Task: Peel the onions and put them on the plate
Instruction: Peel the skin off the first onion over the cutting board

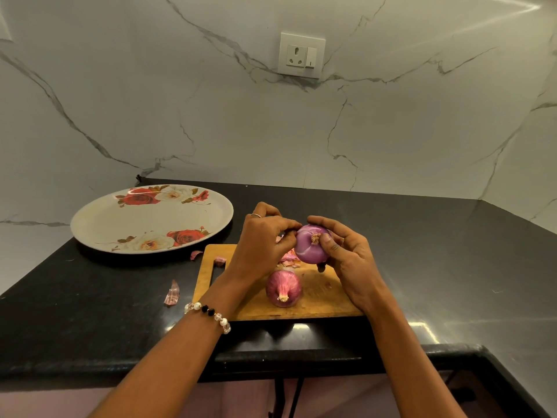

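Item: peeled onion (pixel 310 245), gripped in my right hand (pixel 349 260) above the cutting board (pixel 319 300); my left hand (pixel 265 239) pinches its skin. Second onion (pixel 283 288) on board; scraps (pixel 172 294) on desk (pixel 90 312); plate (pixel 99 224) left.

Onion (pixel 310 245) between both hands, above board (pixel 319 300)

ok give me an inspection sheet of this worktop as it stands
surface: black stone counter, wooden cutting board on it
job's things: one red onion held above the board; second onion lying on the board; flowered plate holds no onions
clutter: onion skins on counter and board
hands: right hand grips the held onion; left hand pinches at its skin
cables: nothing seen
surroundings: marble-look wall, wall socket
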A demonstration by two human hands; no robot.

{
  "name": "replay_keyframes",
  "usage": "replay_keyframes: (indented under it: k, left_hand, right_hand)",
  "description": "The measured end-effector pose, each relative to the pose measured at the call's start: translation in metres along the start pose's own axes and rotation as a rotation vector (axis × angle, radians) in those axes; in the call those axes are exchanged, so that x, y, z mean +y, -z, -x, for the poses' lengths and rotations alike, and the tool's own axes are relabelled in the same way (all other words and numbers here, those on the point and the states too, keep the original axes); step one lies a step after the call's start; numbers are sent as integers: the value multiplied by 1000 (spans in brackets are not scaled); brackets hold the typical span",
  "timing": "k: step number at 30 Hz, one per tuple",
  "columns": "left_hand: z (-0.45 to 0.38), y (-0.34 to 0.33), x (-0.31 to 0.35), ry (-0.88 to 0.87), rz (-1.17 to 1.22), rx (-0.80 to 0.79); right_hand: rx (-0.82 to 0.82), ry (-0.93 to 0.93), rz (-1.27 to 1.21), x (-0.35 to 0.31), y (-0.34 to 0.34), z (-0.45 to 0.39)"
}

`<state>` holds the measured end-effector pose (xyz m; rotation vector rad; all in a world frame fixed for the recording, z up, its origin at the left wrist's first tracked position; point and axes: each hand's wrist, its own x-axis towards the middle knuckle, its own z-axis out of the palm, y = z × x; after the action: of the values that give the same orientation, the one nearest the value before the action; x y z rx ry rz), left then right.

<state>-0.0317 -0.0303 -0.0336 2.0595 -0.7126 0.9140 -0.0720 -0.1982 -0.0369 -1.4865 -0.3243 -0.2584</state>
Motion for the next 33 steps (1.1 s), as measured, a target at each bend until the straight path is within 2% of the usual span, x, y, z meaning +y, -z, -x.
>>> replay_keyframes:
  k: [12,21,26,33]
  left_hand:
    - [-5,6,7,382,197,5]
    - [-10,3,6,506,388,23]
    - [-10,-2,0,507,357,85]
    - [-10,-8,-5,487,311,128]
  right_hand:
    - [-47,60,6,-1,-1,1]
    - [-58,99,-73,-4,-2,1]
    - [-82,145,-37,-5,-3,3]
    - [-50,128,-156,-8,-4,6]
